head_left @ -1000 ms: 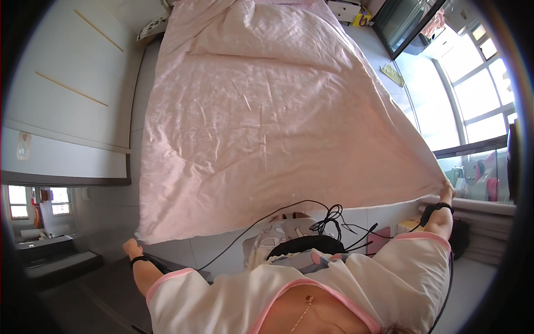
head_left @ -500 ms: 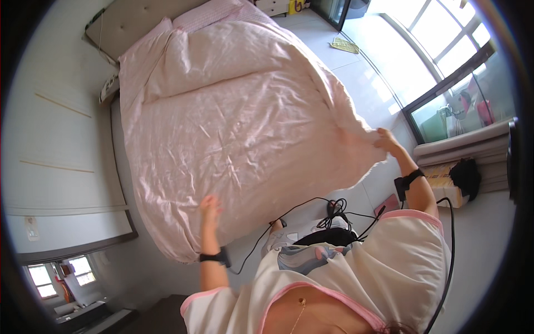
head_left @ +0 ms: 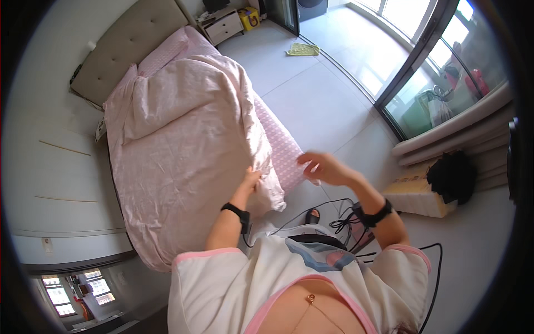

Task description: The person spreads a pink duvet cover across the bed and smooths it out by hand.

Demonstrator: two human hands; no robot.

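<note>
A pale pink duvet [head_left: 183, 150] covers most of the bed, its right side drawn in toward the middle. Along that side the patterned pink fitted sheet [head_left: 281, 142] shows down to the near right corner. My left hand [head_left: 252, 179] is closed on the duvet close to its folded right edge; some of its fingers are hidden. Beside the sheet's near corner, my right hand [head_left: 327, 168] has its fingers curved and apart, with nothing plainly held. Black bands circle both my wrists.
Black cables [head_left: 347, 222] trail over the floor by my feet. A pale box with a black cloth [head_left: 453, 177] on it stands at the right, below a glass sliding door [head_left: 423, 78]. A yellow-green mat [head_left: 303, 49] and a white nightstand [head_left: 224, 28] are farther off.
The duvet's right edge has moved left, uncovering the sheet. My left hand has shifted right onto the duvet near that edge. My right hand has let go of the duvet and come inward.
</note>
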